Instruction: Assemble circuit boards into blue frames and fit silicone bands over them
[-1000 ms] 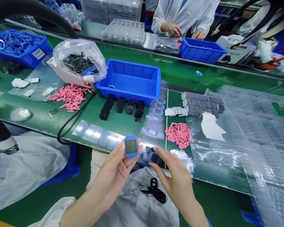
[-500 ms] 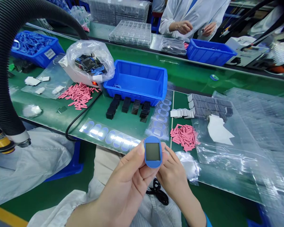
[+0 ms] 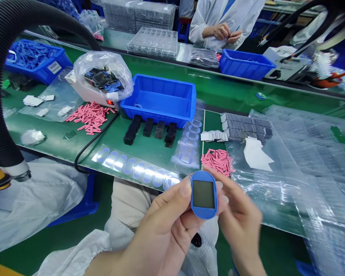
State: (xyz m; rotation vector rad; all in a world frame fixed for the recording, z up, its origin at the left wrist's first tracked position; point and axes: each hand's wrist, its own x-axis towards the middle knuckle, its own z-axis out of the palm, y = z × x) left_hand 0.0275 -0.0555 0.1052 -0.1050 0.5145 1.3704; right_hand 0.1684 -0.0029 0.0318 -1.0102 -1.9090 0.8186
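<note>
My left hand (image 3: pixel 169 222) holds a small blue oval device (image 3: pixel 204 212) with a dark grey square screen facing up at me. The thumb presses its left edge and the fingers lie behind and around it. My right hand (image 3: pixel 240 214) is close at the device's right side, its fingers bent and partly smeared by motion. Its fingertips are hidden behind the device and the left fingers, so I cannot tell whether it grips anything. Beyond the hands, a clear strip of oval films (image 3: pixel 139 170) lies along the bench's front edge, near a pile of pink strips (image 3: pixel 217 161).
A blue bin (image 3: pixel 161 101) stands mid-bench, with stacks of dark screen pieces (image 3: pixel 132 130) before it. A bag of parts (image 3: pixel 103 76) sits to its left, under a black hose (image 3: pixel 46 23). Clear trays (image 3: pixel 319 153) are at right. A co-worker's hands (image 3: pixel 225 32) are across the bench.
The device and my left hand have moved right and slightly closer in view. My right hand has shifted right and turned. The co-worker's hands have come together.
</note>
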